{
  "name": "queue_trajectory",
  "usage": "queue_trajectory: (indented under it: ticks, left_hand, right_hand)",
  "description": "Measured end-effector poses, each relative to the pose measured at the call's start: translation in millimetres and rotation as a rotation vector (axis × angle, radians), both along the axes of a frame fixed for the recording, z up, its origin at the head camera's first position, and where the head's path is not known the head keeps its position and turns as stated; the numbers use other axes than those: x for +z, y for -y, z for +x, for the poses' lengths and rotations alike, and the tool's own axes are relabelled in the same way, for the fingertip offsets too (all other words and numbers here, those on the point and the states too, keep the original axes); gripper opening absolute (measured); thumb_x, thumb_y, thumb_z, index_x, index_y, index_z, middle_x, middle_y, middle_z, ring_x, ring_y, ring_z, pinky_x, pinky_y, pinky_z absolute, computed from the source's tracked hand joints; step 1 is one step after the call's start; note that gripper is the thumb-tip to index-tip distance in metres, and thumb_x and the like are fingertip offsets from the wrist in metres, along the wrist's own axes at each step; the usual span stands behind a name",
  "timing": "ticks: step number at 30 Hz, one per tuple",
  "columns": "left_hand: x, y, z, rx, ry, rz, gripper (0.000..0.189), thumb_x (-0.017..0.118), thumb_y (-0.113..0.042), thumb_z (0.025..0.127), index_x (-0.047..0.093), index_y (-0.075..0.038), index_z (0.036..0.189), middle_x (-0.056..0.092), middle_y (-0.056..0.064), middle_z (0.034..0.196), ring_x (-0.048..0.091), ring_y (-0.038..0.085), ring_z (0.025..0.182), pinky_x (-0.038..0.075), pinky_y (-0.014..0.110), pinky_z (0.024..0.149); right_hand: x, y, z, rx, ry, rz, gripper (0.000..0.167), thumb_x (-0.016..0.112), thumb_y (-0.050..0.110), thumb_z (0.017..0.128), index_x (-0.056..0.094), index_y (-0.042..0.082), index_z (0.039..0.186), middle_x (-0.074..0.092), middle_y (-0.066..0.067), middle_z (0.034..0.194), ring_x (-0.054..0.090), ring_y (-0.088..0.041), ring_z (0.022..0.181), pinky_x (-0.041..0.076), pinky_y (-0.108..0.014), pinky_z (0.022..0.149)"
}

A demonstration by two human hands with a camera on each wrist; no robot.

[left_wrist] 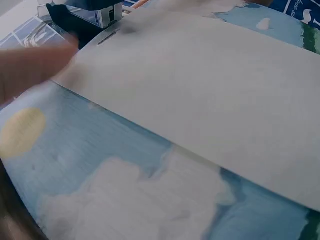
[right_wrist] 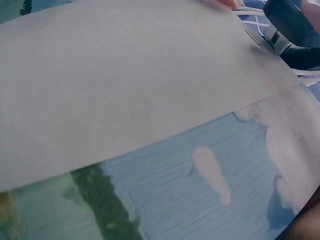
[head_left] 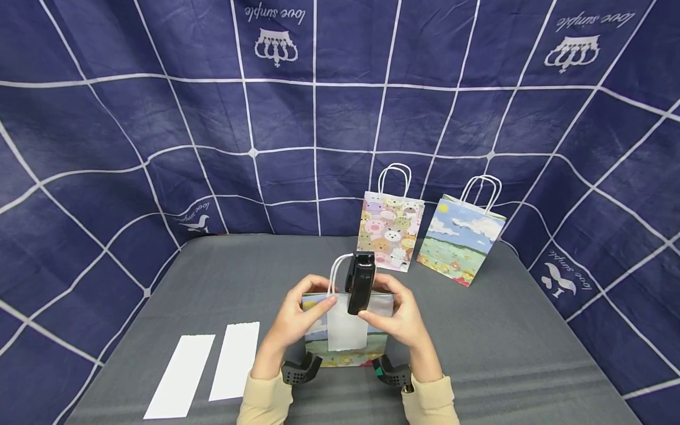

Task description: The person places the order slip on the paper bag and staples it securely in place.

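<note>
A small paper gift bag (head_left: 378, 341) with a sky-and-meadow print lies in front of me, its white cord handle (head_left: 333, 274) pointing away. Over its front is a white paper strip (head_left: 346, 333). A black stapler (head_left: 362, 282) sits at the strip's top edge, where a thin staple (right_wrist: 254, 38) shows in the right wrist view. My left hand (head_left: 297, 313) holds the bag's upper left corner, thumb in front and fingers behind. My right hand (head_left: 402, 313) grips the stapler near the upper right corner; its fingers are partly hidden behind the stapler and bag.
Behind, an animal-print gift bag (head_left: 392, 231) and another landscape-print gift bag (head_left: 461, 239) stand against the navy checked cloth (head_left: 340, 118). Two white paper strips (head_left: 180, 376) (head_left: 235, 361) lie on the grey table (head_left: 504, 354) at left.
</note>
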State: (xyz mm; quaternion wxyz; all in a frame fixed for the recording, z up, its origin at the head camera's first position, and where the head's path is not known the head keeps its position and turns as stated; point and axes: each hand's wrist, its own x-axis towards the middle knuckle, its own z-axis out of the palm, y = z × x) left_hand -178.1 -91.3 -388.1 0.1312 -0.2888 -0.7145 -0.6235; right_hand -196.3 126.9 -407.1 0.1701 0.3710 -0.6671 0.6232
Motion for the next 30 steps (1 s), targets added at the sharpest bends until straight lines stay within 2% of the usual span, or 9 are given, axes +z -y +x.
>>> queue_trajectory:
  ticks: [4,9,11,19,25,30]
  left_hand:
    - [-1.5,-2.4,-1.5,0.025,0.018,0.080,0.014,0.062,0.012,0.083,0.054,0.005,0.092,0.057,0.013,0.092,0.053,0.013,0.087,0.042,0.026,0.079]
    - [-0.4,-7.6,-2.7,0.098,0.031,0.142,0.012,0.063,0.011,0.082,0.055,0.006,0.090,0.057,0.013,0.089,0.054,0.011,0.083,0.044,0.024,0.074]
    - [-0.6,-9.4,-3.4,0.113,0.033,0.159,0.012,0.063,0.010,0.082,0.055,0.006,0.089,0.057,0.012,0.088,0.054,0.011,0.081,0.044,0.023,0.071]
    - [-2.5,-12.0,-5.3,0.108,0.044,0.203,0.012,0.062,0.013,0.082,0.054,0.009,0.090,0.056,0.011,0.086,0.053,0.009,0.074,0.044,0.020,0.064]
    - [-2.3,-12.0,-4.8,0.110,0.038,0.205,0.012,0.063,0.012,0.082,0.054,0.008,0.089,0.057,0.011,0.085,0.053,0.009,0.074,0.044,0.020,0.065]
    - [-0.9,-11.2,-3.9,0.107,0.051,0.209,0.012,0.063,0.011,0.082,0.055,0.007,0.090,0.058,0.011,0.085,0.053,0.009,0.074,0.045,0.020,0.064]
  right_hand:
    - [-1.1,0,-2.2,0.030,-0.034,-0.066,0.061,0.076,-0.002,0.073,0.046,-0.008,0.126,0.062,0.000,0.115,0.059,-0.016,0.100,0.044,-0.030,0.089]
    - [-0.8,1,-2.1,0.054,-0.098,-0.112,0.071,0.075,0.011,0.080,0.032,-0.013,0.131,0.062,-0.001,0.116,0.059,-0.016,0.101,0.044,-0.028,0.088]
    - [0.1,2,-1.2,0.045,-0.114,-0.103,0.072,0.074,0.013,0.082,0.030,-0.012,0.133,0.061,-0.002,0.117,0.058,-0.016,0.101,0.044,-0.028,0.088]
    - [0.9,1,1.0,0.023,-0.170,-0.037,0.073,0.071,0.016,0.085,0.029,0.001,0.143,0.054,-0.002,0.127,0.056,-0.015,0.106,0.040,-0.028,0.094]
    - [-0.1,0,1.2,0.043,-0.174,-0.013,0.076,0.068,0.017,0.087,0.022,0.006,0.147,0.055,-0.001,0.124,0.056,-0.015,0.106,0.040,-0.028,0.094]
    - [3.2,-2,4.4,0.025,-0.127,0.046,0.081,0.070,0.002,0.083,0.020,0.004,0.147,0.050,-0.004,0.125,0.055,-0.016,0.106,0.041,-0.029,0.094]
